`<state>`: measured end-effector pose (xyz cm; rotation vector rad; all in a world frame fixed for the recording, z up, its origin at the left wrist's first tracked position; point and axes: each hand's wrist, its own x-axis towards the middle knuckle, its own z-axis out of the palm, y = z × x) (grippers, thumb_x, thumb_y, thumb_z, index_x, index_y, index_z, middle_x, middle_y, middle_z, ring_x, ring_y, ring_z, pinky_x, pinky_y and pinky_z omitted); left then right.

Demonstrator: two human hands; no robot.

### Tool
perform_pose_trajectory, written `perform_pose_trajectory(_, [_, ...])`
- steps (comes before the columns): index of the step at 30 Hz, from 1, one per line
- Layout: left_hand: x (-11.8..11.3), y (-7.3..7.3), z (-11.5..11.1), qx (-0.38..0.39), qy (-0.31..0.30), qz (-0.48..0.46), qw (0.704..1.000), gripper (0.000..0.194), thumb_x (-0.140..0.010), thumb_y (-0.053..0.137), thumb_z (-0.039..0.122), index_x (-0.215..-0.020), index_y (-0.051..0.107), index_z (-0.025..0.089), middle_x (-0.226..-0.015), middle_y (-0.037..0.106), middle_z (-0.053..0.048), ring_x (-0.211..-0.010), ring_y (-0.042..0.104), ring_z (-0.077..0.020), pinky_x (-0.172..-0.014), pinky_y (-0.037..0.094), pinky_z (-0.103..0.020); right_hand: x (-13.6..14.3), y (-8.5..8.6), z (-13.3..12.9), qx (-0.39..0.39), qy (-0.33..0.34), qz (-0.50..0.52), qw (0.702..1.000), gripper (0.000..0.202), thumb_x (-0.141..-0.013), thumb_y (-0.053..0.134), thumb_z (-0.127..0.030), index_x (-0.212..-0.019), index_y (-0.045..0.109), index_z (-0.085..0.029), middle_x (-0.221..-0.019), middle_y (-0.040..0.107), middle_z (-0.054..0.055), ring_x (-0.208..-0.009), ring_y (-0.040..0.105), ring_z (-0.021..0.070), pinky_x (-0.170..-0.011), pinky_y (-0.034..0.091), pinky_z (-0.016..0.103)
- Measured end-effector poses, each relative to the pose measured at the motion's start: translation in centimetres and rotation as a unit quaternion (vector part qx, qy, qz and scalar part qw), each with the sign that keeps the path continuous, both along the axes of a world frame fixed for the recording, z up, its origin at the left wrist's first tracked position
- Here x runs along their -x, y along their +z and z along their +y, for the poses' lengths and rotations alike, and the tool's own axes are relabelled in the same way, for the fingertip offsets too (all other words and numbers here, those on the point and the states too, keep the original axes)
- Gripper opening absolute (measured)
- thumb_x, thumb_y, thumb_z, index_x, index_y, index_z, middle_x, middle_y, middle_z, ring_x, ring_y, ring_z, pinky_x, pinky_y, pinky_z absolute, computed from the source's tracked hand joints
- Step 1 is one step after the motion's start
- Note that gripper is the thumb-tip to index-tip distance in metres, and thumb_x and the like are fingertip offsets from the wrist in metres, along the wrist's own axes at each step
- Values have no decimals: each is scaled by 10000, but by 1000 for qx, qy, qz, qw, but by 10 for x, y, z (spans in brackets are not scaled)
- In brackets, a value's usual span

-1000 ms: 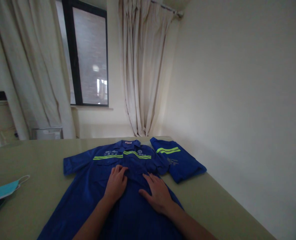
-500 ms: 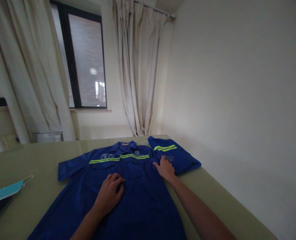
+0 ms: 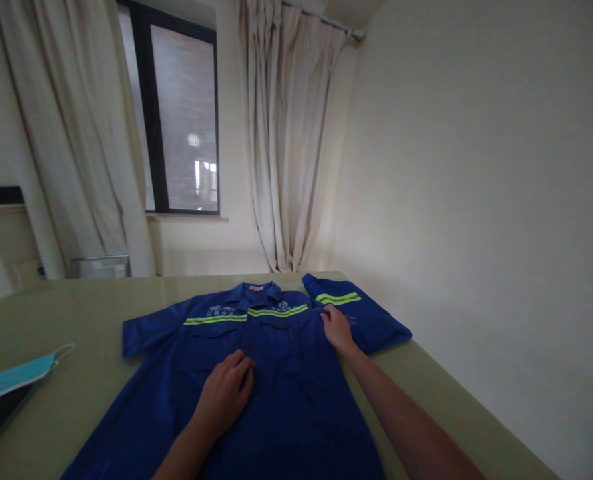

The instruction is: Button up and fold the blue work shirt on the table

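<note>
A blue short-sleeved shirt (image 3: pixel 286 400) with yellow-green reflective stripes lies spread on the greenish table, collar away from me. My left hand (image 3: pixel 226 390) rests on its front below the pockets, fingers bent and thumb close to them; whether it grips any cloth cannot be made out. At the shirt's right side, by the sleeve, my right hand (image 3: pixel 337 328) pinches the blue cloth between thumb and fingers. A second blue garment (image 3: pixel 376 323), folded and striped alike, lies just beyond that hand, partly beside the shirt.
On the left of the table (image 3: pixel 91 300) a light blue mask (image 3: pixel 16 383) lies over a dark flat object (image 3: pixel 1 417). A wall runs along the right edge. Curtains (image 3: pixel 296 147) and a window (image 3: pixel 186 120) stand behind.
My right hand's fingers have closed on the cloth at the shirt's right side. My left hand stays on the shirt front. The whole view has shifted slightly.
</note>
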<state>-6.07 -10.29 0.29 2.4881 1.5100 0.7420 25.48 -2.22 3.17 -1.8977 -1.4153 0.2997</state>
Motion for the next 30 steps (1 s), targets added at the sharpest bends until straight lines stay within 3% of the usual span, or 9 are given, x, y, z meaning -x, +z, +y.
perform_pose_trajectory(7, [1, 11, -11, 62, -11, 9, 998, 335, -964, 452, 250, -1224, 663, 257, -1228, 651, -72, -1151, 630, -239, -1038, 472, -381, -8, -1, 16, -129, -48, 95, 986, 262, -826, 633, -321, -1030, 721, -183, -1034, 744, 74, -1005, 670, 244, -896, 533, 336])
perform_pose_trajectory(11, [11, 26, -25, 178, -65, -36, 981, 747, -815, 661, 317, -1524, 425, 312, -1638, 352, -54, -1396, 509, -261, -1184, 387, -384, -23, 14, 15, -166, -97, 68, 979, 237, -829, 629, -294, -990, 737, -157, -1213, 675, 153, -1197, 579, 279, -1081, 423, 370])
perform_pose_trajectory(14, [15, 36, -35, 250, -73, -4, 965, 960, -701, 769, 376, -1570, 362, 331, -1703, 229, -62, -1519, 326, -334, -1257, 226, -525, -36, 22, 11, -147, -121, 29, 981, 247, -853, 574, -220, -1011, 730, -110, -1267, 627, 215, -1278, 525, 316, -1132, 363, 389])
perform_pose_trajectory(18, [9, 37, -42, 291, -43, 81, 952, 1048, -673, 779, 494, -1593, 313, 306, -1706, 162, -96, -1571, 58, -376, -1207, -40, -697, -40, 24, 1, -97, -120, -24, 988, 351, -800, 534, -90, -1104, 710, -84, -1326, 585, 248, -1355, 466, 386, -1144, 337, 469])
perform_pose_trajectory(22, [-3, 25, -40, 261, -41, 81, 961, 1017, -742, 683, 678, -1598, 256, 333, -1703, 41, -68, -1566, -25, -386, -1152, -117, -749, -9, 23, -21, -95, -22, -96, 991, 471, -865, 511, -135, -1316, 639, -177, -1554, 436, 136, -1483, 319, 315, -1234, 219, 427])
perform_pose_trajectory(25, [-7, 17, -33, 213, -22, 79, 974, 967, -788, 567, 788, -1591, 283, 330, -1702, 85, -70, -1570, 28, -392, -1158, -100, -755, 32, 14, -54, -72, 118, -138, 981, 400, -908, 593, -313, -1297, 677, -270, -1488, 551, 51, -1396, 466, 252, -1203, 308, 344])
perform_pose_trajectory(26, [-7, 15, -29, 195, -15, 81, 977, 945, -803, 532, 807, -1586, 300, 333, -1700, 115, -69, -1571, 56, -391, -1164, -85, -755, 46, 7, -66, -53, 163, -147, 974, 408, -908, 623, -402, -1296, 684, -288, -1481, 566, 48, -1374, 497, 261, -1188, 336, 354])
perform_pose_trajectory(28, [-6, 8, -21, 158, -4, 85, 984, 887, -838, 463, 822, -1575, 332, 347, -1694, 175, -57, -1570, 110, -382, -1177, -52, -753, 72, -7, -88, 9, 238, -171, 956, 576, -941, 568, -592, -1451, 562, -326, -1613, 415, 61, -1483, 361, 319, -1220, 270, 472])
perform_pose_trajectory(30, [-3, 0, -14, 124, 9, 91, 988, 797, -892, 379, 805, -1560, 363, 369, -1684, 229, -35, -1565, 160, -368, -1185, -29, -751, 90, -20, -101, 70, 268, -183, 943, 657, -967, 451, -693, -1540, 435, -372, -1675, 293, 52, -1540, 233, 350, -1227, 189, 569])
